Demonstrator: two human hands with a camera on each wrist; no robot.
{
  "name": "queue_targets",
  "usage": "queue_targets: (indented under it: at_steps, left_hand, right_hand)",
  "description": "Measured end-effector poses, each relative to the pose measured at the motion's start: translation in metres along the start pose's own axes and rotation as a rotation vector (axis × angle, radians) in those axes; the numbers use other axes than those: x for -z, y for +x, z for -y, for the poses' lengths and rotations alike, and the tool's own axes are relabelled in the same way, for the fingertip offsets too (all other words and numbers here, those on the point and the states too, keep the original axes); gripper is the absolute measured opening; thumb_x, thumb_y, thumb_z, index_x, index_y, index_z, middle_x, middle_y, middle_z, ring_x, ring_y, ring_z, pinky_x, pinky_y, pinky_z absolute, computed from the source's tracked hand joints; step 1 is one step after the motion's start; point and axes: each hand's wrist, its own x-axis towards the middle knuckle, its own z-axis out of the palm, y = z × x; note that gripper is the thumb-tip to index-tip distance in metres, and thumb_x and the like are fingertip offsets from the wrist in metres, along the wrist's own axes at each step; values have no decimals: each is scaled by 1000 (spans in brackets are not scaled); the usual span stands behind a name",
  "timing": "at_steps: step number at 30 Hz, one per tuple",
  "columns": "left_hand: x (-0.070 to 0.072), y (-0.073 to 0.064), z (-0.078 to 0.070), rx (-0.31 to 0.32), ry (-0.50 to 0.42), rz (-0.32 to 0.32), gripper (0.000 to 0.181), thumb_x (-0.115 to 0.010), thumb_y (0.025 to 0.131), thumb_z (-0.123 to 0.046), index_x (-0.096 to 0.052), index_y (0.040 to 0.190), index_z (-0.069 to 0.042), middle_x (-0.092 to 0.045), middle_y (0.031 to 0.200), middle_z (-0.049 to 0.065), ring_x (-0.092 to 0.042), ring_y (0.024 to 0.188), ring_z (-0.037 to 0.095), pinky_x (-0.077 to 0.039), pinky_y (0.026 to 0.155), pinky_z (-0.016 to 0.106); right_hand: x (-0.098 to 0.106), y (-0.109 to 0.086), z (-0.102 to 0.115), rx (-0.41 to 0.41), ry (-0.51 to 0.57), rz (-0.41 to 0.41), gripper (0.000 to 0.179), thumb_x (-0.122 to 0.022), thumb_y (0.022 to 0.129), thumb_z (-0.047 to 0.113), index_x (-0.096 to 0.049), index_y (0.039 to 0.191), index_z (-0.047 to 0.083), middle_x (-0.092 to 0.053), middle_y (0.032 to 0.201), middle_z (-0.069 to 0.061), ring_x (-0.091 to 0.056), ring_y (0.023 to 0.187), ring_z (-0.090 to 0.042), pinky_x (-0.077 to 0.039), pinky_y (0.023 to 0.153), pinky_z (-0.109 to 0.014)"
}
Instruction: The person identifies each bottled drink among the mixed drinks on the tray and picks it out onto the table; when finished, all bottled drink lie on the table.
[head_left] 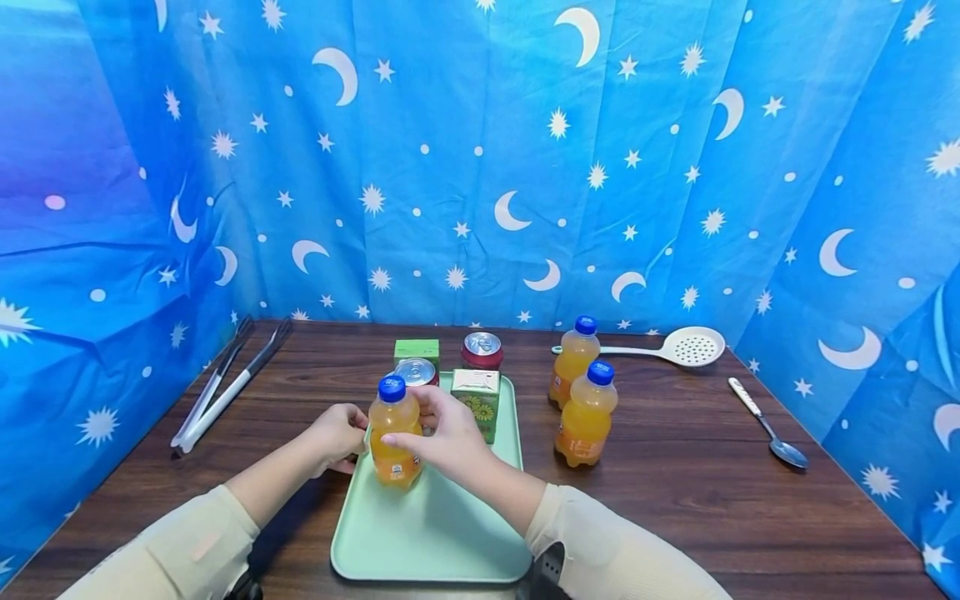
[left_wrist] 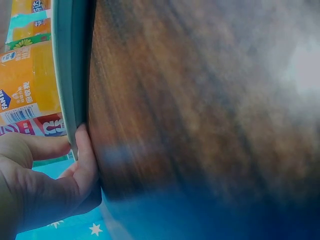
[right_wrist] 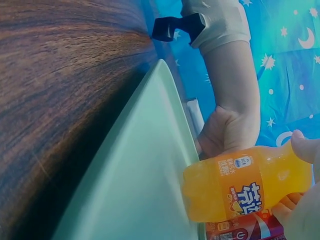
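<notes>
My right hand (head_left: 448,429) grips an orange soda bottle (head_left: 393,454) with a blue cap, thumb on one side and fingers on the other. The bottle is upright over the left part of a light green tray (head_left: 435,542); its base appears to touch the tray. At the tray's left rim, my left hand (head_left: 341,437) pinches the edge; the left wrist view shows the thumb (left_wrist: 52,146) and fingers at the rim. Behind the bottle stand a red can (head_left: 417,370), partly hidden, and a green carton (head_left: 480,408) with yellow flowers.
Another red can (head_left: 482,352) and green carton (head_left: 417,350) stand farther back. Two more orange soda bottles (head_left: 581,421) (head_left: 576,358) stand right of the tray. A white slotted spoon (head_left: 692,347) and a metal spoon (head_left: 787,452) lie at right, tongs (head_left: 225,396) at left. Patterned blue cloth surrounds the table.
</notes>
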Motion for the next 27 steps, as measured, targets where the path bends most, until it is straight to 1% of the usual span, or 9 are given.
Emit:
queue_targets:
  at_steps: [9, 13, 16, 20, 27]
  left_hand:
    - [-1, 0, -1, -2, -4, 2, 31, -54, 74, 9, -51, 104, 4, -53, 87, 15, -53, 66, 21, -55, 53, 37]
    - [-1, 0, -3, -4, -9, 5, 31, -53, 75, 10, -50, 105, 5, -53, 87, 15, -49, 59, 18, -55, 54, 37]
    - [-1, 0, -3, -6, -9, 6, 31, -54, 76, 11, -50, 105, 5, -52, 86, 16, -44, 54, 16, -55, 54, 37]
    - [-1, 0, -3, -7, -16, 10, 31, -53, 75, 11, -49, 105, 5, -51, 85, 15, -40, 51, 15, -55, 54, 37]
    - [-1, -4, -2, -8, -38, 19, 32, -53, 75, 13, -48, 106, 6, -50, 86, 16, -38, 49, 13, -55, 55, 38]
  right_hand:
    - [2, -2, -1, 14, -20, -14, 53, -77, 77, 27, -53, 122, 11, -60, 110, 1, -60, 96, -13, -51, 83, -29]
    - [4, -4, -2, 19, -19, -24, 52, -78, 75, 25, -54, 119, 10, -60, 107, 1, -60, 95, -13, -51, 84, -30]
    - [7, -5, -2, 1, -9, -25, 52, -79, 75, 24, -54, 118, 11, -60, 106, 2, -61, 95, -13, -51, 84, -30]
    - [10, -9, -1, -33, 0, -18, 53, -79, 75, 24, -54, 120, 13, -59, 109, 3, -60, 100, -13, -50, 86, -32]
    - [18, -18, 0, -38, 16, 3, 52, -79, 75, 23, -54, 120, 15, -59, 112, 4, -57, 105, -14, -48, 90, -39]
